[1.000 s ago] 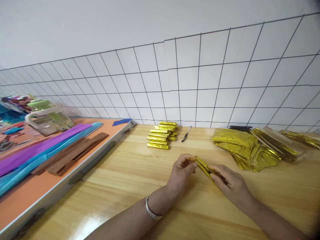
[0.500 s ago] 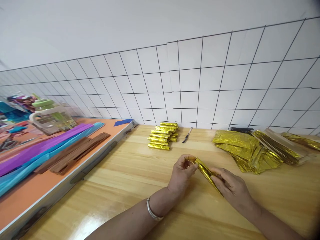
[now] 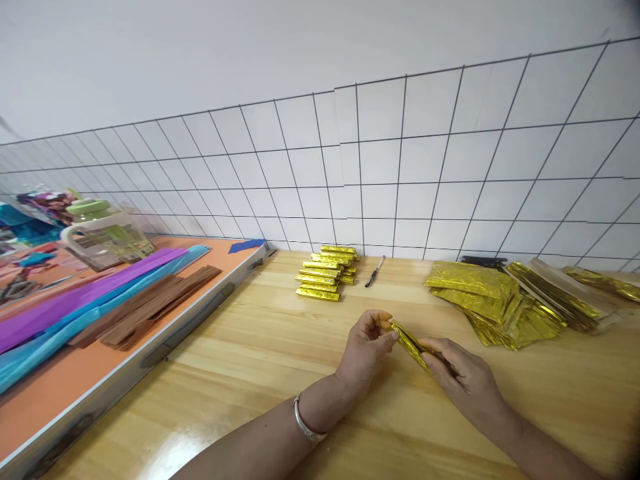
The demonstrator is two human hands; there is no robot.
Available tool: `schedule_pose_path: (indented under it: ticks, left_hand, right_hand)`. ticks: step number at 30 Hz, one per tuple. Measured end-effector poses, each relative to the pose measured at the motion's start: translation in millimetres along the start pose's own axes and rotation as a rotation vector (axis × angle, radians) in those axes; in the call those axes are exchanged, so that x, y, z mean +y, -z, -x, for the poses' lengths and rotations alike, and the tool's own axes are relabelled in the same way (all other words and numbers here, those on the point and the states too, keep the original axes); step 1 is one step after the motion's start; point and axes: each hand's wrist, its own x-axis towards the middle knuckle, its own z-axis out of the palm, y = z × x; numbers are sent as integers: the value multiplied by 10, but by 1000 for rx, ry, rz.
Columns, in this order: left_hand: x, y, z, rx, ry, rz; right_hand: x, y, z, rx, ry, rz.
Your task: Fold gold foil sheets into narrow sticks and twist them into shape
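Note:
A narrow folded strip of gold foil (image 3: pixel 411 347) is held slanting above the wooden table (image 3: pixel 240 373). My left hand (image 3: pixel 367 343) pinches its upper left end between thumb and fingers. Farther down the strip, my right hand (image 3: pixel 457 367) is closed around it, and the palm side of those fingers is partly hidden. The strip's long edges stand slightly apart along the top. Beyond my hands lies a stack of folded gold foil strips (image 3: pixel 320 273). To the right, flat gold foil sheets (image 3: pixel 480 293) are spread in an overlapping pile.
A pen (image 3: pixel 375 272) lies beside the stack. More gold foil in clear wrapping (image 3: pixel 565 293) is at the far right. On the left, an orange board (image 3: pixel 50 387) with a raised edge carries brown strips (image 3: pixel 150 310), purple and blue strips, and a green-lidded bottle (image 3: pixel 110 230). A gridded wall stands behind.
The gold foil strip has shifted slightly, and its lower end now shows less past my right hand. Both hands keep nearly the same place and grip.

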Motion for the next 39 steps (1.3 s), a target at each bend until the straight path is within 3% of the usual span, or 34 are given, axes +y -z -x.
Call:
schedule_pose_path:
  ticks: [9, 21, 29, 39]
  left_hand:
    - [6, 11, 17, -36, 6, -7]
    - [35, -12, 9, 6, 71, -36]
    - [53, -17, -9, 9, 131, -73]
    - [75, 3, -24, 0, 191, -82]
  right_hand:
    - [15, -70, 20, -8, 0, -14]
    - [0, -98, 32, -17, -218, -170]
    - [-40, -77, 23, -24, -170, -134]
    - [20, -88, 20, -12, 45, 20]
